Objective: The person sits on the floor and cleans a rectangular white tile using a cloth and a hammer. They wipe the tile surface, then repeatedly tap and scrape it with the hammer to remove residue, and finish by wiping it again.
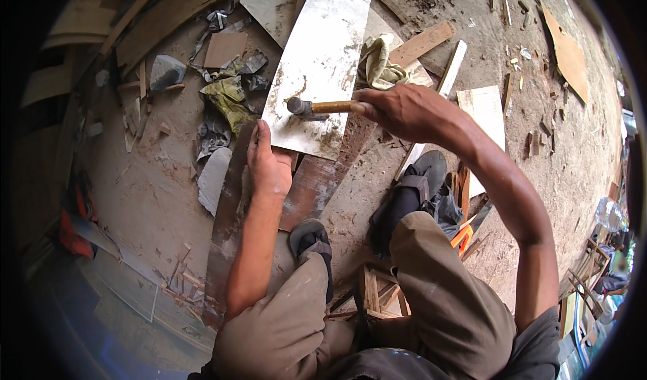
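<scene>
The white board (328,43) lies just ahead of my left hand (271,171), touching it; fingers are partly hidden, so I cannot tell the grip. My right hand (408,112), apart, is wrapped around the hammer (331,107) above the board. A cloth (383,64) lies beside.

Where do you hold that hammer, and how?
Probably best by the wooden handle of the hammer, near its right end, coming from the right. It's long and slim, lying sideways in the picture, with the metal head at the left over the white board. The right hand grips there.
</scene>
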### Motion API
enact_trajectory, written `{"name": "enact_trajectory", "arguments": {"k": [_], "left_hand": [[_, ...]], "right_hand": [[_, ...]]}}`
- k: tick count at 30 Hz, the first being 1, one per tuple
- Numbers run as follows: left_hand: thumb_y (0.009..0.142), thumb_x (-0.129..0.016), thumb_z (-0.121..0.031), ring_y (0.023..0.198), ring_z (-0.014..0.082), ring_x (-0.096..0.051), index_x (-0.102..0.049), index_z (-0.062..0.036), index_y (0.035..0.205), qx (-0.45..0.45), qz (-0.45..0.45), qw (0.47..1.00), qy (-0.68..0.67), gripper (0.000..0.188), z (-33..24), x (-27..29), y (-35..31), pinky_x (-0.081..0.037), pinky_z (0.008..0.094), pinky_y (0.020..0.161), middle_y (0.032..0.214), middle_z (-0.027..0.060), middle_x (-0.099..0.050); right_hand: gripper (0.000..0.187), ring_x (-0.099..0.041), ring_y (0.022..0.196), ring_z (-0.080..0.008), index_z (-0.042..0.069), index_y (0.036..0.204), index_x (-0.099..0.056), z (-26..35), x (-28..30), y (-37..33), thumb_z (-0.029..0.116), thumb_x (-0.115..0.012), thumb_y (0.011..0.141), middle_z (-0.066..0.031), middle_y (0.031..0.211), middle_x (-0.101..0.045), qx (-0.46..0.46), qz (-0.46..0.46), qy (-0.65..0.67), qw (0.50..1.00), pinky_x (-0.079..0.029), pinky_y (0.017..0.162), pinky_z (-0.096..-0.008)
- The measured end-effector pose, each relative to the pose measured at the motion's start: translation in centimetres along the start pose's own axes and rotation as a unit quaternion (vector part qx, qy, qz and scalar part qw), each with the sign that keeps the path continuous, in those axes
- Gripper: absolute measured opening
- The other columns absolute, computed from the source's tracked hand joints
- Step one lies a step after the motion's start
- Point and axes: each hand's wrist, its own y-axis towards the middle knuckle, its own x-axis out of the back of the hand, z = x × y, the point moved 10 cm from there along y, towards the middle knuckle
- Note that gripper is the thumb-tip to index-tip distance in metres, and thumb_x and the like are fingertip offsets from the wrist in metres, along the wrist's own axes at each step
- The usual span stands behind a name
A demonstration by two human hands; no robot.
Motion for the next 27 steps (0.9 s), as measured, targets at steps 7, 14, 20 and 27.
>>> {"name": "enact_trajectory", "arguments": {"k": [7,14,20,27], "left_hand": [[0.098,-0.058,-0.036,0.111,0.0214,-0.060,-0.050,-0.0016,0.130,-0.011,0.022,0.999,0.021,0.048,-0.3,-0.7,-0.1,-0.052,0.0377,0.090,0.125,0.0097,-0.060],[0.100,-0.056,-0.030,0.107,0.0185,-0.061,-0.051,-0.0014,0.131,-0.026,0.052,0.996,0.060,0.042,-0.5,-1.2,-0.3,-0.054,0.0336,0.087,0.122,0.0102,-0.061],[0.096,-0.063,-0.018,0.105,0.0171,-0.061,-0.043,-0.0003,0.128,0.029,0.055,0.997,0.054,0.041,1.6,-0.9,0.1,-0.053,0.0317,0.086,0.117,0.0119,-0.061],[0.098,-0.058,-0.014,0.108,0.0154,-0.059,-0.046,0.0042,0.130,0.079,0.093,0.986,0.112,0.038,3.7,-1.7,1.1,-0.046,0.0295,0.096,0.121,0.0124,-0.062]], "right_hand": [[0.034,-0.064,0.060,-0.0236,0.002,0.100,-0.067,0.1,0.0,1.4,0.030,-0.048,0.102,-0.0127,0.072,-0.066,-0.014,0.102,0.023,0.994,-0.052,0.060,-0.0399],[0.037,-0.058,0.056,-0.0124,0.007,0.099,-0.069,-1.7,-2.9,1.9,0.041,-0.056,0.099,-0.0050,0.068,-0.064,-0.080,0.288,0.037,0.953,-0.050,0.053,-0.0340],[0.041,-0.047,0.043,-0.0074,0.002,0.099,-0.066,-3.9,-8.5,0.3,0.043,-0.065,0.093,-0.0001,0.063,-0.058,-0.147,0.399,0.403,0.811,-0.038,0.039,-0.0250],[0.029,-0.058,0.056,-0.0111,0.006,0.108,-0.070,-3.3,-7.8,0.3,0.030,-0.063,0.095,-0.0026,0.066,-0.063,-0.053,0.249,0.186,0.949,-0.048,0.051,-0.0296]]}}
